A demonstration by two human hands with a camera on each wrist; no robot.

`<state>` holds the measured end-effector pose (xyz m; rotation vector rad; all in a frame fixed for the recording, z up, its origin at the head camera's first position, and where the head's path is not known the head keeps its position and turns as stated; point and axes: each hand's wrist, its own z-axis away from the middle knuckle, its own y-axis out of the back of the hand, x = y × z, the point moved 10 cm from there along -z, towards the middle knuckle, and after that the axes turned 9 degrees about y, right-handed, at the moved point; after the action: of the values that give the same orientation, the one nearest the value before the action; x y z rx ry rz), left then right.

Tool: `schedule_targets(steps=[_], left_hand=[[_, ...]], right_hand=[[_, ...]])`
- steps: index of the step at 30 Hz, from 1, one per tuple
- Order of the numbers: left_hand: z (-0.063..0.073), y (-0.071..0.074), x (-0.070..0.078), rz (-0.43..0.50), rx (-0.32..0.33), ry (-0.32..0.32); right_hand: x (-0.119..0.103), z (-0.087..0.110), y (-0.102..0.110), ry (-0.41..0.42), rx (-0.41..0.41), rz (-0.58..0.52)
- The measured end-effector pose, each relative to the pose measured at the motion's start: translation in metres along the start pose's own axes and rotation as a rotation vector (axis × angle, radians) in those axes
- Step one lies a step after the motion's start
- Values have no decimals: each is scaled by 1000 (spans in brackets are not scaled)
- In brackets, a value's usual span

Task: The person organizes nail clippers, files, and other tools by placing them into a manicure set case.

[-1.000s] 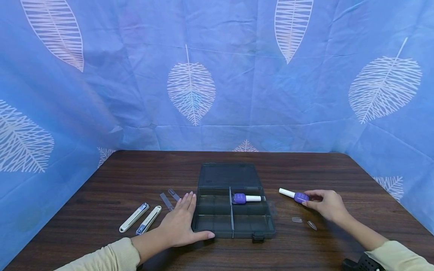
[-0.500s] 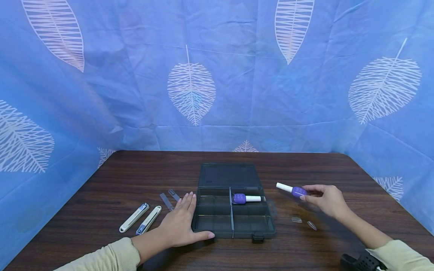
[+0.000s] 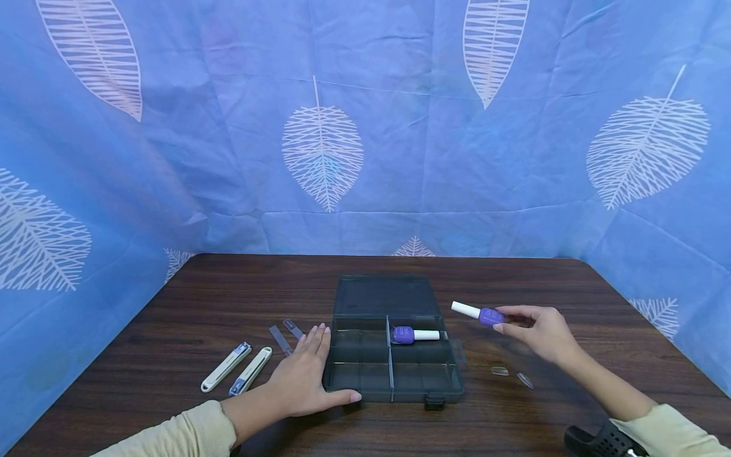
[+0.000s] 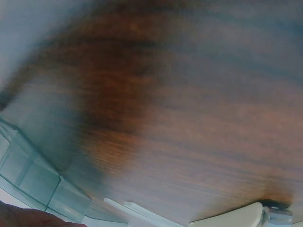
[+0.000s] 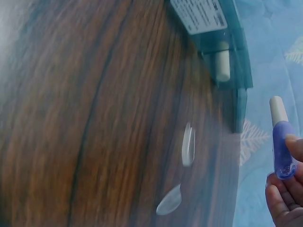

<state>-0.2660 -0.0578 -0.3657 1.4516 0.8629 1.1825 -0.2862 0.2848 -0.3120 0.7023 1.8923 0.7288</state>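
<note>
My right hand (image 3: 542, 330) pinches a purple nail polish bottle (image 3: 491, 317) by its base, the white cap pointing left toward the box. In the right wrist view the same bottle (image 5: 283, 146) shows between thumb and fingers. A dark translucent divided box (image 3: 394, 395) lies with its lid (image 3: 382, 295) folded back. Another purple nail polish bottle (image 3: 404, 335) lies on its side in the back right compartment. My left hand (image 3: 302, 381) rests along the box's left side, fingers straight and thumb at its front corner. Only part of that hand shows in the left wrist view.
Left of the box lie two nail clippers (image 3: 226, 367) and two clear strips (image 3: 281, 340), partly behind my left hand. Two small clear nail tips (image 3: 499, 371) lie right of the box, below my right hand. A latch (image 3: 434, 401) juts from the box's front.
My right hand has lifted the nail polish bottle and carried it left, toward the box. My left hand and the box have stayed in place.
</note>
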Motion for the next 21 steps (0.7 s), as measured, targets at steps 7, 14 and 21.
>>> schedule_targets(steps=[7, 14, 21], left_hand=[[-1, 0, 0, 0, 0, 2], [-1, 0, 0, -1, 0, -2], [-1, -1, 0, 5, 1, -3]], right_hand=[[-16, -1, -7, 32, 3, -62], [-31, -2, -17, 52, -14, -114], [-45, -5, -28, 84, -39, -153]])
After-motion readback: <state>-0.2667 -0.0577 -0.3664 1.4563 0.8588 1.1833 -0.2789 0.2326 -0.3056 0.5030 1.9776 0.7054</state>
